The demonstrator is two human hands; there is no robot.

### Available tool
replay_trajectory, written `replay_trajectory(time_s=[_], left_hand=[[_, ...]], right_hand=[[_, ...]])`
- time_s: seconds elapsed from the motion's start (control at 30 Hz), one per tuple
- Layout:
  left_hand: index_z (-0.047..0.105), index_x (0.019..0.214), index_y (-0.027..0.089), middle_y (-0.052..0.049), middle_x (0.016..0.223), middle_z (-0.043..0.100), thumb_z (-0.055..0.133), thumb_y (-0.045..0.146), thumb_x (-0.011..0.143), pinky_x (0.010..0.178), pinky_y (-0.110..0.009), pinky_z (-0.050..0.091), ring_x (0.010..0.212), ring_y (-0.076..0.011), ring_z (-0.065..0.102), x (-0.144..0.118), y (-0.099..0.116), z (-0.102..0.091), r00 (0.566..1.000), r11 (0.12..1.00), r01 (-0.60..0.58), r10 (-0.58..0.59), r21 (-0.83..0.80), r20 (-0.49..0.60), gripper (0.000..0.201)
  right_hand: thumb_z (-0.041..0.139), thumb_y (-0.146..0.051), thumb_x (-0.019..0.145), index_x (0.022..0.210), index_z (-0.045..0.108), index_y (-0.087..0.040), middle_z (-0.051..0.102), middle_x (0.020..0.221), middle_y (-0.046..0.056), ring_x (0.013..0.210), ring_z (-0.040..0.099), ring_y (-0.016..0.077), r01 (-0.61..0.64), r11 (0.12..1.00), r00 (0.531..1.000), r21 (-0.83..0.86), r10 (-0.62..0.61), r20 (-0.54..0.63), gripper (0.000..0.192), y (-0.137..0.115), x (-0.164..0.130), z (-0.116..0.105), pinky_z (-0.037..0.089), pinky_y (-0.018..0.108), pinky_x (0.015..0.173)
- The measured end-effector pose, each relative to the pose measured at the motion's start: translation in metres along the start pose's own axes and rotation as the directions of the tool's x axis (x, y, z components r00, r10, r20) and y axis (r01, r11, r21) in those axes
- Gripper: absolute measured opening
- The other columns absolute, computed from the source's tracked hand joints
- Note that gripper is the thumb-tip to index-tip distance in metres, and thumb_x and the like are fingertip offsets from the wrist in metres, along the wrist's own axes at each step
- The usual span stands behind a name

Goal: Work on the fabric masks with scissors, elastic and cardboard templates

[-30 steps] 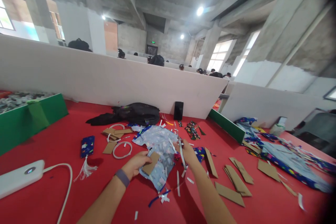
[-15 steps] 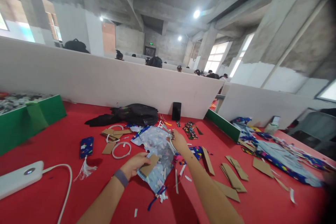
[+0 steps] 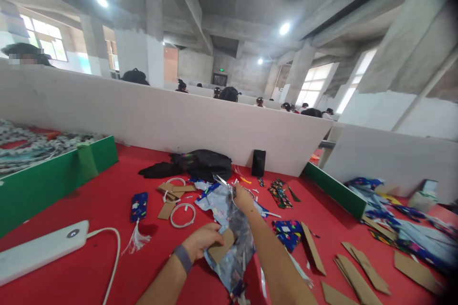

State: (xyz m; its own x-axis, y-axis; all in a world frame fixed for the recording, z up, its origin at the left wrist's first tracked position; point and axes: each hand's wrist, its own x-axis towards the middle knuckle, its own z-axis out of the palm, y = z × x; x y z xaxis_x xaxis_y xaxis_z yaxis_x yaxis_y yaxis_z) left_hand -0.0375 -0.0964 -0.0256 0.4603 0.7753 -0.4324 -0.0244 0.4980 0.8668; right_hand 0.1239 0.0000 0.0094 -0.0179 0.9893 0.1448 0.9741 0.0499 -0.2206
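- The printed cloth [image 3: 231, 221], pale blue with a small pattern, lies over the red table [image 3: 89, 200] just ahead of the person, its near end lifted and bunched between the two hands.
- The left hand [image 3: 203, 242] has its fingers curled tight on a brown cardboard strip [image 3: 222, 249], pinching it against the cloth; this seems to keep card and fabric lined up together.
- The right hand [image 3: 242, 197] is closed round the handles of a pair of scissors [image 3: 224, 183] at the far edge of the cloth, blades pointing away and to the left. Whether the blades are parted I cannot tell.
- Holding one end down while the other hand works at the far end probably keeps the fabric taut.
- Just right of the cloth lie a dark patterned scrap [image 3: 286, 232] and more cardboard strips [image 3: 352, 271], fanned within easy reach.
- To the left are a white cable coil [image 3: 182, 215], a small dark pouch with a tassel [image 3: 139, 207] and a white power bank [image 3: 39, 251] with its lead.
- Further back, a black bag [image 3: 200, 164] and a phone [image 3: 258, 162] rest against the white partition [image 3: 143, 119], clear of the working area.
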Motion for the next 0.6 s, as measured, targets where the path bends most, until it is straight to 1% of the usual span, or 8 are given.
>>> replay_trajectory(time_s=[0.1,0.17,0.23,0.33,0.43,0.53,0.6], left_hand=[[0.063,0.069,0.012,-0.004,0.061,0.065,0.054,0.005,0.045,0.050,-0.025,0.045,0.053,-0.0163,0.060,0.000,0.000,0.002,1.000,1.000,-0.004,0.004,-0.009,-0.001,0.027],[0.063,0.068,0.012,-0.003,0.059,0.064,0.054,0.005,0.045,0.048,-0.024,0.044,0.051,-0.0160,0.059,-0.002,0.000,0.003,1.000,1.000,-0.016,0.016,-0.019,-0.005,0.026],[0.062,0.066,0.013,-0.003,0.059,0.064,0.054,0.005,0.046,0.050,-0.025,0.044,0.052,-0.0165,0.059,-0.002,0.000,0.005,0.999,0.998,-0.040,0.040,-0.039,-0.008,0.023],[0.061,0.071,0.013,-0.003,0.062,0.066,0.054,0.007,0.049,0.055,-0.026,0.046,0.057,-0.0175,0.062,-0.001,0.000,0.007,0.995,0.991,-0.097,0.095,-0.088,-0.027,0.024],[0.060,0.079,0.014,-0.002,0.067,0.066,0.052,0.008,0.050,0.059,-0.027,0.046,0.060,-0.0170,0.062,0.003,-0.001,0.009,0.985,0.977,-0.169,0.162,-0.133,-0.064,0.030],[0.060,0.082,0.013,-0.003,0.071,0.068,0.051,0.008,0.050,0.061,-0.027,0.047,0.063,-0.0172,0.063,0.006,-0.001,0.010,0.973,0.955,-0.224,0.209,-0.194,-0.094,0.034],[0.060,0.082,0.012,-0.004,0.070,0.068,0.051,0.007,0.050,0.061,-0.028,0.047,0.062,-0.0180,0.063,0.008,-0.002,0.010,0.969,0.945,-0.239,0.218,-0.224,-0.116,0.034]], right_hand=[[0.048,-0.008,0.076,0.107,0.050,-0.017,0.061,0.096,0.009,0.091,0.057,0.0199,0.119,0.993,0.992,-0.013,-0.120,-0.050,0.033,-0.002,-0.003,-0.006,0.037,0.026,0.074],[0.046,-0.003,0.073,0.109,0.051,-0.019,0.058,0.103,0.008,0.098,0.052,0.0189,0.201,0.980,0.974,-0.013,-0.201,-0.108,0.040,-0.005,-0.004,-0.015,0.035,0.026,0.081],[0.044,-0.001,0.072,0.110,0.050,-0.019,0.055,0.106,0.008,0.101,0.049,0.0190,0.258,0.966,0.951,-0.010,-0.256,-0.172,0.043,-0.010,-0.002,-0.025,0.033,0.027,0.086],[0.042,0.000,0.073,0.112,0.051,-0.019,0.054,0.105,0.008,0.101,0.047,0.0201,0.309,0.951,0.920,0.007,-0.297,-0.255,0.044,-0.019,0.005,-0.039,0.032,0.030,0.088],[0.042,-0.002,0.074,0.112,0.050,-0.019,0.054,0.105,0.009,0.100,0.047,0.0208,0.352,0.935,0.894,0.043,-0.322,-0.312,0.043,-0.031,0.015,-0.047,0.033,0.031,0.089],[0.044,-0.003,0.072,0.109,0.052,-0.021,0.057,0.104,0.006,0.098,0.049,0.0193,0.403,0.910,0.881,0.098,-0.357,-0.311,0.042,-0.044,0.023,-0.047,0.034,0.028,0.087],[0.048,-0.003,0.069,0.107,0.053,-0.023,0.059,0.101,0.004,0.097,0.052,0.0178,0.422,0.895,0.883,0.145,-0.370,-0.290,0.043,-0.050,0.026,-0.044,0.036,0.026,0.085]])
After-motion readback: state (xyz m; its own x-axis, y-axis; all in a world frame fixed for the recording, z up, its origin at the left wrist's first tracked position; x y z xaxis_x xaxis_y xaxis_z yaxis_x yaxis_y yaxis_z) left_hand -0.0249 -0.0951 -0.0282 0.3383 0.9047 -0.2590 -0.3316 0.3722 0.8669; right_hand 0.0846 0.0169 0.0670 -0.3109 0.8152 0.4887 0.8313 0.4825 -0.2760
